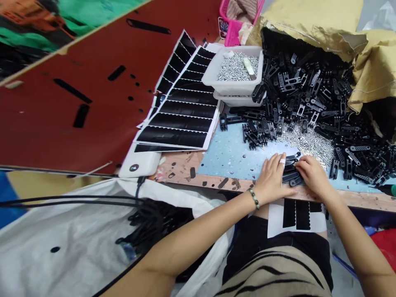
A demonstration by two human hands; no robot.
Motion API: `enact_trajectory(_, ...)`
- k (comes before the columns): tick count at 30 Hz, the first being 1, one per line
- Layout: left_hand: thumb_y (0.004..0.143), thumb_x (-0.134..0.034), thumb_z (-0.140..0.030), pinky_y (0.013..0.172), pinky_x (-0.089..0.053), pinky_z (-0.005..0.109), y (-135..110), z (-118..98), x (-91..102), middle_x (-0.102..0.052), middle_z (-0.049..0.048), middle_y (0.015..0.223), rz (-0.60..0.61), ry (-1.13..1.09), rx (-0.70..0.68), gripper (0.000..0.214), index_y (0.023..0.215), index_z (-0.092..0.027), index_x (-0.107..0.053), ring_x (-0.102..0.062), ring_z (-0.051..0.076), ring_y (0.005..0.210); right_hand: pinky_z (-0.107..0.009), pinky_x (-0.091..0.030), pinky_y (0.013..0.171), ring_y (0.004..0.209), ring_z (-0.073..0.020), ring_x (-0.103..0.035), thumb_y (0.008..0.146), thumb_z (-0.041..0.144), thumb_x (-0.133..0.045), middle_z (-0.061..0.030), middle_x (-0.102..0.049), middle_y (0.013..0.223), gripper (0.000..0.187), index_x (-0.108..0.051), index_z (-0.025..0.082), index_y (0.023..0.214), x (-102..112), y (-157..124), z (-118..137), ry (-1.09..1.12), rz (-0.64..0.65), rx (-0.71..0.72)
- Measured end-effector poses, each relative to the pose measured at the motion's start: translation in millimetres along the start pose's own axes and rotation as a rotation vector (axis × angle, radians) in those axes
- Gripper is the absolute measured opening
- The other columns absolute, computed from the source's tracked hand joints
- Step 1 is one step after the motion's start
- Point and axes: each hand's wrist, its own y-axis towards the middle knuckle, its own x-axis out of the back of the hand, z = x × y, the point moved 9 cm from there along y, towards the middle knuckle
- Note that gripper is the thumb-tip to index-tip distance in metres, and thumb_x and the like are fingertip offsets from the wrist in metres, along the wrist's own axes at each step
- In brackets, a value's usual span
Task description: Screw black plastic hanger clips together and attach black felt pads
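Observation:
Both my hands work at the table's front edge around a small stack of black plastic slotted brackets [291, 173]. My left hand [272, 177], with white tape on one finger, holds the stack from the left. My right hand [313, 175] grips it from the right. Behind them lies a large heap of loose black brackets [309, 90], with spilled silver screws [306, 140] along its front. A white plastic tub [213, 70] of screws stands to the heap's left.
Sheets of black scalloped strips [182, 107] lie left on a red board [77, 95]. A gold bag [309, 24] backs the heap, near a pink basket [238, 24]. A white sack [77, 227] with black cords hangs left. One strip sheet [297, 216] rests on my lap.

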Motion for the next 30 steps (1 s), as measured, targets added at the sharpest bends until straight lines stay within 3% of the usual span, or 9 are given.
enact_trajectory(3,0.065,-0.071,-0.038,0.108,-0.03,0.053,3.0,-1.1,-0.5,-0.042,0.0208,0.13,-0.141,-0.002,-0.02,0.095,0.14,-0.007,-0.021,-0.036,0.035,0.126,-0.05,-0.041,0.098,0.119,-0.0277,-0.049,0.094,0.03,-0.042,-0.0138,-0.056,0.126,0.034,-0.056,0.019,0.123,-3.6,-3.2,21.1,-0.131,-0.073,0.027)
enact_trajectory(6,0.066,-0.064,-0.025,0.106,-0.032,0.053,2.8,-1.2,0.1,-0.04,0.0204,0.13,-0.161,-0.019,-0.075,0.087,0.139,-0.006,-0.02,-0.037,0.034,0.124,-0.056,-0.029,0.108,0.134,-0.0295,-0.036,0.093,0.033,-0.042,-0.0154,-0.043,0.143,0.046,-0.044,0.014,0.135,-22.2,-4.9,42.5,-0.171,0.041,0.115)
enact_trajectory(9,0.069,-0.059,-0.024,0.106,-0.031,0.055,1.9,-0.3,0.3,-0.038,0.021,0.132,-0.164,-0.037,-0.099,0.085,0.141,-0.007,-0.016,-0.036,0.034,0.125,-0.057,-0.027,0.109,0.136,-0.0292,-0.033,0.093,0.03,-0.04,-0.0149,-0.041,0.144,0.046,-0.045,0.012,0.136,-35.0,-4.9,51.5,-0.169,0.109,0.129)
enact_trajectory(13,0.072,-0.056,-0.021,0.103,-0.034,0.054,3.1,2.6,0.2,-0.041,0.0204,0.127,-0.174,-0.068,-0.079,0.083,0.142,-0.007,-0.015,-0.039,0.033,0.122,-0.053,-0.027,0.111,0.135,-0.0248,-0.036,0.093,0.021,-0.033,-0.0112,-0.05,0.138,0.041,-0.055,0.015,0.127,-38.6,-1.7,60.5,-0.002,0.089,0.171)
enact_trajectory(17,0.064,-0.065,-0.024,0.103,-0.035,0.054,5.9,3.6,1.3,-0.041,0.019,0.128,-0.105,-0.062,-0.061,0.092,0.142,-0.009,-0.017,-0.039,0.034,0.122,-0.049,-0.034,0.108,0.118,-0.0206,-0.056,0.094,0.021,-0.031,-0.0088,-0.065,0.119,0.037,-0.065,0.021,0.109,-19.1,-1.1,49.1,0.316,-0.064,0.136)
enact_trajectory(20,0.06,-0.073,-0.038,0.103,-0.035,0.054,7.2,5.2,3.0,-0.041,0.0185,0.129,-0.065,-0.016,-0.029,0.095,0.138,-0.01,-0.027,-0.039,0.037,0.121,-0.048,-0.044,0.098,0.106,-0.0217,-0.061,0.094,0.026,-0.033,-0.0102,-0.067,0.107,0.033,-0.066,0.02,0.099,17.2,-14.5,16.1,0.44,-0.368,-0.02)
enact_trajectory(23,0.063,-0.072,-0.038,0.1,-0.038,0.051,8.9,2.8,1.5,-0.046,0.0159,0.122,-0.066,0.011,-0.054,0.077,0.128,-0.011,-0.041,-0.042,0.035,0.116,-0.048,-0.048,0.09,0.101,-0.0236,-0.061,0.094,0.028,-0.035,-0.0106,-0.066,0.1,0.032,-0.065,0.019,0.093,45.8,-36.6,-8.4,0.404,-0.585,-0.14)
enact_trajectory(27,0.061,-0.072,-0.03,0.094,-0.043,0.048,8.8,-5.7,8.4,-0.051,0.0137,0.112,-0.124,0.006,-0.118,0.064,0.116,-0.012,-0.047,-0.047,0.031,0.108,-0.047,-0.049,0.088,0.099,-0.0239,-0.061,0.093,0.027,-0.038,-0.0106,-0.065,0.099,0.027,-0.064,0.019,0.094,52.4,-47.1,-7.5,0.31,-0.558,-0.119)
enact_trajectory(30,0.064,-0.069,-0.028,0.095,-0.042,0.048,-5.8,-19.0,41.8,-0.051,0.0142,0.112,-0.199,0.032,-0.163,0.06,0.117,-0.011,-0.046,-0.046,0.031,0.109,-0.047,-0.05,0.086,0.099,-0.0239,-0.061,0.092,0.027,-0.04,-0.0105,-0.064,0.099,0.023,-0.062,0.02,0.096,49.2,-48.5,-3.2,0.281,-0.536,-0.083)
